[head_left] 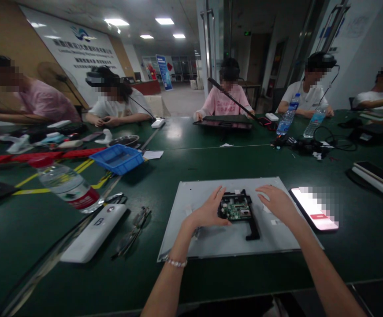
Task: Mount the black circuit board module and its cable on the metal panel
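Observation:
A flat light-grey panel [184,237] lies on the green table before me. On its middle sits a black bracket [253,229] with a green circuit board [236,211] in it. My left hand [207,212] is at the board's left side, thumb and fingers spread apart; whether it touches the board I cannot tell. To the right of the bracket, my right hand [277,201] hovers over the panel, fingers loosely stretched and nothing visible in them. Small pale pieces show on the panel near both hands.
A lit phone [315,209] lies right of the panel. On the left are eyeglasses [132,231], a white power bank [95,233], a tilted water bottle [67,187] and a blue tray [117,159]. Several people sit across the table, one behind a dark panel [224,123].

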Demonstrator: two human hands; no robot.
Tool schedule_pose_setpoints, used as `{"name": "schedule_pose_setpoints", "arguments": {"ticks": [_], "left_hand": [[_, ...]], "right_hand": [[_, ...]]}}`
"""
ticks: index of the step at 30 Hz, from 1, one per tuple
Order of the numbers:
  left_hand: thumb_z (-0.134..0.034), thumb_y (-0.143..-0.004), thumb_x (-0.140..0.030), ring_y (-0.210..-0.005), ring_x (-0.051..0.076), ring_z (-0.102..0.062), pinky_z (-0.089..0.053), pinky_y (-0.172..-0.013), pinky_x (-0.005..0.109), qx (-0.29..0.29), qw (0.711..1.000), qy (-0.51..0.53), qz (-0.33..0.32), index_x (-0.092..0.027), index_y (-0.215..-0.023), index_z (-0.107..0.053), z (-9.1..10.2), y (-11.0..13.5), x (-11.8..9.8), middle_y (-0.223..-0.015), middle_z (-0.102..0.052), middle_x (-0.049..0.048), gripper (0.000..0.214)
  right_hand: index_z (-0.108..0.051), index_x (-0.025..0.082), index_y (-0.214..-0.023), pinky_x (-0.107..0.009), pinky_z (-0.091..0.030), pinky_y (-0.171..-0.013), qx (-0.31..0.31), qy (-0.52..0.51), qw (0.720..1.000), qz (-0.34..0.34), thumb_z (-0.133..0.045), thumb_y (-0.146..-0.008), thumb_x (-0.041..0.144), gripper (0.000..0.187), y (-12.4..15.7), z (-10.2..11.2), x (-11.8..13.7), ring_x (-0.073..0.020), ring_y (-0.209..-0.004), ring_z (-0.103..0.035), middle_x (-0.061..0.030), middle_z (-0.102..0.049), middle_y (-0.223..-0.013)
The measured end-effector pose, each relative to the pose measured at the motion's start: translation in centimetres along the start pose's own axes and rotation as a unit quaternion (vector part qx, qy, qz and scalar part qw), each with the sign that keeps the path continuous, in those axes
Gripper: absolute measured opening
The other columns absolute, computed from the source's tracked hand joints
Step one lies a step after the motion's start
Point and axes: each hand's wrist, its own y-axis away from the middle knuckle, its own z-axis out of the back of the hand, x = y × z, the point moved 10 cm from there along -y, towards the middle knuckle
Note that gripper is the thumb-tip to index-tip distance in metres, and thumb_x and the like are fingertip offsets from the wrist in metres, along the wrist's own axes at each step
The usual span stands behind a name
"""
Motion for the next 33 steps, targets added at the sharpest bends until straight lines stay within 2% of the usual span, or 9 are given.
{"name": "schedule_pose_setpoints", "arguments": {"ticks": [2, 5, 8, 10, 16, 22, 24, 28, 33], "left_hand": [[-0.071, -0.068, -0.042, -0.139, 0.032, -0.011, -0.019, -0.113, 0.047, -0.026, 0.999, -0.014, -0.021, -0.025, -0.145, -0.007, 0.5, -0.1, -1.9, -0.153, -0.003, 0.0085, 0.102], [-0.061, -0.08, -0.033, -0.135, 0.027, -0.025, -0.024, -0.111, 0.045, -0.064, 0.994, -0.04, -0.075, -0.028, -0.14, -0.026, 0.7, -0.3, -5.7, -0.148, -0.025, 0.006, 0.07], [-0.053, -0.086, -0.028, -0.125, 0.024, -0.039, -0.031, -0.107, 0.042, -0.064, 0.988, -0.083, -0.116, -0.025, -0.128, -0.043, -0.7, -0.6, -8.8, -0.133, -0.044, 0.0058, 0.043], [-0.051, -0.087, -0.026, -0.119, 0.023, -0.046, -0.036, -0.103, 0.04, -0.053, 0.985, -0.111, -0.123, -0.022, -0.123, -0.048, -2.0, -0.8, -9.7, -0.127, -0.049, 0.0065, 0.036], [-0.049, -0.088, -0.022, -0.117, 0.023, -0.049, -0.041, -0.099, 0.039, -0.044, 0.981, -0.155, -0.105, -0.02, -0.121, -0.049, -4.1, -1.0, -8.6, -0.124, -0.053, 0.0084, 0.034], [-0.044, -0.089, -0.02, -0.111, 0.022, -0.053, -0.044, -0.096, 0.037, -0.049, 0.983, -0.149, -0.093, -0.019, -0.119, -0.05, -4.0, -1.2, -8.1, -0.122, -0.054, 0.0077, 0.031], [-0.045, -0.089, -0.019, -0.107, 0.022, -0.055, -0.045, -0.094, 0.036, -0.052, 0.985, -0.142, -0.086, -0.019, -0.121, -0.049, -3.8, -1.2, -8.1, -0.12, -0.054, 0.0075, 0.032], [-0.045, -0.089, -0.021, -0.107, 0.022, -0.054, -0.045, -0.094, 0.037, -0.061, 0.987, -0.129, -0.075, -0.019, -0.124, -0.045, -3.3, -1.2, -7.9, -0.119, -0.055, 0.0076, 0.036], [-0.044, -0.09, -0.021, -0.107, 0.022, -0.054, -0.045, -0.094, 0.036, -0.058, 0.988, -0.124, -0.078, -0.019, -0.125, -0.044, -3.2, -1.2, -7.8, -0.119, -0.054, 0.0072, 0.035]], "right_hand": [[-0.063, 0.02, -0.109, -0.034, -0.046, -0.086, 0.012, 0.002, 1.0, -0.004, -0.047, -0.087, 0.028, 0.028, 2.2, -0.3, -1.0, -0.0206, -0.101, -0.059, -0.0069, -0.065, -0.109], [-0.062, 0.02, -0.108, -0.034, -0.047, -0.082, 0.03, 0.027, 0.999, 0.002, -0.05, -0.086, 0.03, 0.027, 4.7, -1.1, -1.6, -0.0217, -0.098, -0.06, -0.008, -0.065, -0.108], [-0.064, 0.018, -0.104, -0.034, -0.047, -0.081, 0.036, 0.072, 0.997, 0.005, -0.049, -0.087, 0.025, 0.023, 5.4, -1.4, -1.1, -0.0225, -0.096, -0.06, -0.0096, -0.065, -0.103], [-0.065, 0.017, -0.097, -0.033, -0.046, -0.08, 0.042, 0.102, 0.994, 0.009, -0.047, -0.088, 0.02, 0.021, 5.1, -1.5, -0.6, -0.0223, -0.094, -0.06, -0.01, -0.066, -0.099], [-0.064, 0.018, -0.092, -0.032, -0.046, -0.079, 0.051, 0.15, 0.987, 0.019, -0.045, -0.084, 0.007, 0.024, 5.2, -2.0, 0.0, -0.0211, -0.09, -0.061, -0.009, -0.067, -0.095], [-0.063, 0.018, -0.103, -0.032, -0.045, -0.085, -0.041, 0.081, 0.996, 0.017, -0.042, -0.091, 0.02, 0.025, 5.3, -0.5, 0.8, -0.0207, -0.097, -0.059, -0.0086, -0.066, -0.104], [-0.063, 0.018, -0.103, -0.033, -0.045, -0.086, -0.052, 0.06, 0.996, 0.031, -0.04, -0.092, 0.022, 0.026, 5.0, -0.5, 1.6, -0.0204, -0.097, -0.059, -0.0084, -0.066, -0.105], [-0.063, 0.019, -0.107, -0.035, -0.046, -0.088, -0.039, 0.048, 0.995, 0.076, -0.037, -0.093, 0.018, 0.029, 4.9, -2.0, 2.7, -0.0203, -0.099, -0.059, -0.0083, -0.065, -0.108], [-0.063, 0.018, -0.107, -0.034, -0.048, -0.087, -0.033, 0.053, 0.994, 0.094, -0.038, -0.092, 0.017, 0.029, 5.4, -3.7, 2.7, -0.0202, -0.098, -0.06, -0.0082, -0.065, -0.109]]}}
